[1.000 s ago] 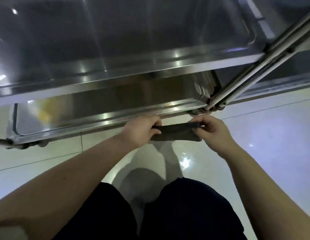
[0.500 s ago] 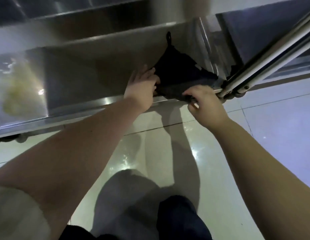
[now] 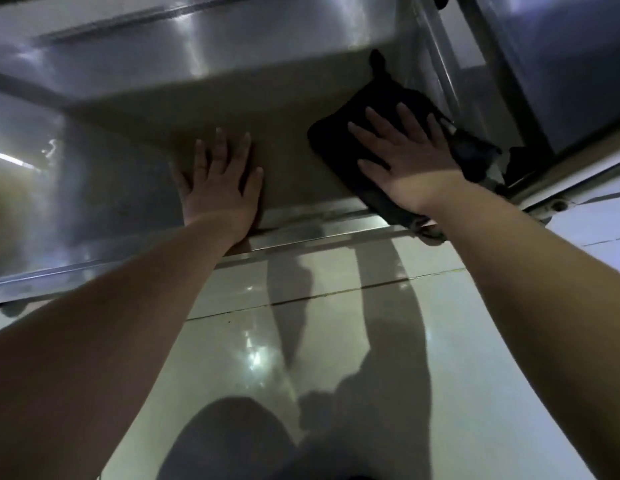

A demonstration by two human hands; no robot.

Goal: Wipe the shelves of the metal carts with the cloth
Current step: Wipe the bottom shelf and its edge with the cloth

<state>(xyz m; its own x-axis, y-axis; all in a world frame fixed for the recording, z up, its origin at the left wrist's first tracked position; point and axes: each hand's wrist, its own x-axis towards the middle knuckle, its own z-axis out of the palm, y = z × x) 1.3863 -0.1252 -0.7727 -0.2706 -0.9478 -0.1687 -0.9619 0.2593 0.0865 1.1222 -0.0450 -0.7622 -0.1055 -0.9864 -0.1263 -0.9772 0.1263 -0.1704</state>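
Cloth (image 3: 339, 143), head view: dark, spread flat on lower shelf (image 3: 294, 174) of metal cart, far right, close to corner; near end draped over front rim, thin tail pointing toward back. Pressed under right hand (image 3: 412, 161), palm down, fingers straight and fanned, nothing gripped. Left hand (image 3: 218, 188) flat on bare metal beside it, apart from cloth, fingers likewise straight and spread, holding nothing. Above, upper shelf (image 3: 197, 53) overhanging, hiding rear of lower one. Slanted cart post (image 3: 512, 84) just right of cloth, crowding that corner. Below front rim, glossy tiled floor (image 3: 232, 341) with arm shadows; dark-clad knees (image 3: 232, 441) at bottom edge
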